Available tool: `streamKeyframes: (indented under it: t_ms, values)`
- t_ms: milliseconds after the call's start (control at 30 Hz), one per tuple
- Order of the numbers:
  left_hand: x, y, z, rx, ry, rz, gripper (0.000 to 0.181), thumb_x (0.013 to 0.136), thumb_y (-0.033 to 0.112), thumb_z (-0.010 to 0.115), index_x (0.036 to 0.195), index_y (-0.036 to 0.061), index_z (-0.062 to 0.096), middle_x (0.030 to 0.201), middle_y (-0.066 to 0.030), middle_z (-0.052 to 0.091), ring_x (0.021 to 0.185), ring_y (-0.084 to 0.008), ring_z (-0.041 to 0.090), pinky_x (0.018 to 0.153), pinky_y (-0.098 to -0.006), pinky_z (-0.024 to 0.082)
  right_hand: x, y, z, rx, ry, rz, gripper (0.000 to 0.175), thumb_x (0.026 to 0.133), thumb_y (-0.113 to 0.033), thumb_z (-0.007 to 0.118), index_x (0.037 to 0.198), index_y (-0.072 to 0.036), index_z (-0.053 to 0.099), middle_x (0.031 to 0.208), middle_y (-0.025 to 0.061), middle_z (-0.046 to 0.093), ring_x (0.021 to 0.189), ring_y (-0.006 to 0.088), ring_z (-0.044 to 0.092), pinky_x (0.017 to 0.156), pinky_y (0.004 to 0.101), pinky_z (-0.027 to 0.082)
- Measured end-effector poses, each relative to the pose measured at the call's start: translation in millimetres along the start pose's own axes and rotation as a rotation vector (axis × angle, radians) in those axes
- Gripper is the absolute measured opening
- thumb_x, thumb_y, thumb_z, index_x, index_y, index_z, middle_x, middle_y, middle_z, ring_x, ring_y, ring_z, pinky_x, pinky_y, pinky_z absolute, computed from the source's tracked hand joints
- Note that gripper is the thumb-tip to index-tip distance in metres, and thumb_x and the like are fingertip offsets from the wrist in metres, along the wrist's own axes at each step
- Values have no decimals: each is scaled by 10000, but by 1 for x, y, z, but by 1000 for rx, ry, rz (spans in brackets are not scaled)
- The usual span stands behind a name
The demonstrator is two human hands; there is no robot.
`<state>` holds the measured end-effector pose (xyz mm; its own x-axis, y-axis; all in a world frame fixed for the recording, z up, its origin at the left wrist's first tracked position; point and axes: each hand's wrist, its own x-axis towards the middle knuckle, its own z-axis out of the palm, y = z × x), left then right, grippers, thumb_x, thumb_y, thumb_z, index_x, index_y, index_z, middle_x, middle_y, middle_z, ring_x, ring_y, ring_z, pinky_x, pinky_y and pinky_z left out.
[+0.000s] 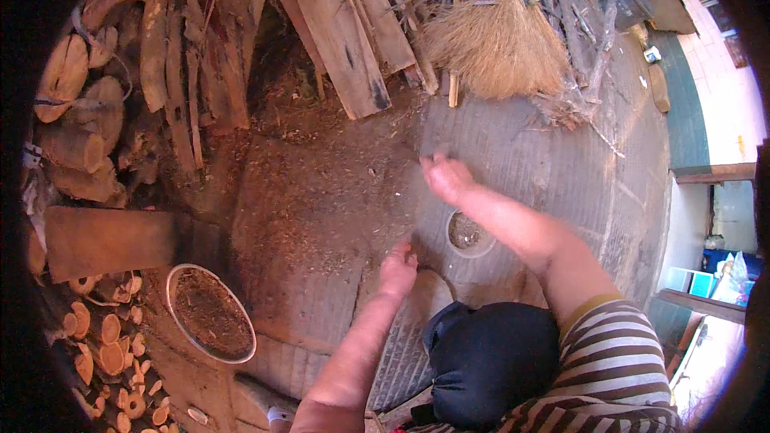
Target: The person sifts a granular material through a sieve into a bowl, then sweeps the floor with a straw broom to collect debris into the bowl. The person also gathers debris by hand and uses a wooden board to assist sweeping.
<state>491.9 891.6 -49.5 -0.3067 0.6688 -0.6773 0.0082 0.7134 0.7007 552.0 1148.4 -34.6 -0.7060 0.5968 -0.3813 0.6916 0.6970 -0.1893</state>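
Observation:
My right hand (446, 177) is curled in the air above the corrugated floor covering (529, 162). A dark blur lies by its fingertips, and I cannot tell whether it holds something. Lower and to the left, my left hand (398, 267) reaches forward with its fingers partly bent; its grip is unclear. Beneath my right wrist stands a small pale bowl (472, 254) with loose debris inside, partly covered by the forearm. Brown wood chips and dirt (325, 192) are spread over the ground in front of both hands.
A large round basin (254, 343) of brown debris sits at left, near stacked cut logs (111, 358). Boards (343, 42) and branches lean at the back beside a straw broom (499, 42). A rusty-brown panel (108, 240) projects from the left. A doorway (731, 216) is at right.

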Motion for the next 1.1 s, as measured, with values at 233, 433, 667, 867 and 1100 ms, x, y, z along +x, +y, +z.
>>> streamKeyframes:
  t_ms: [233,433,667,867,1100]
  values:
    - [3,20,7,427,36,325,576,906,80,587,1474,64,490,1409,-212,538,1287,-425,508,1123,-464,414,-28,29,-28,-1,116,65,349,1021,-299,470,1309,-167,614,1159,237,600,929,443,677,826,539,561]
    - [26,12,-6,528,-37,294,632,873,61,596,1488,28,450,1461,-232,463,1342,-436,438,1169,-465,362,-43,100,-17,-66,279,309,431,979,-339,580,1391,-212,591,1093,202,601,1011,397,653,878,500,546]
    - [33,42,-42,374,112,356,703,874,15,567,1545,16,359,1632,-235,256,1494,-409,296,1232,-419,303,-8,160,-28,138,558,466,559,898,-464,714,1339,-128,643,1212,182,618,1157,383,601,964,449,510]
    - [15,57,-51,258,100,382,673,909,57,578,1548,53,367,1631,-236,256,1474,-409,342,1203,-425,352,128,121,-112,1521,680,863,635,837,-480,815,1254,-36,635,1219,140,670,1073,353,637,875,479,502]
    - [-12,68,-80,250,100,447,664,906,68,589,1536,70,377,1583,-236,341,1430,-425,400,1162,-439,400,96,110,-144,1557,923,770,372,836,-248,831,1059,-46,613,942,83,662,723,216,614,477,337,434]
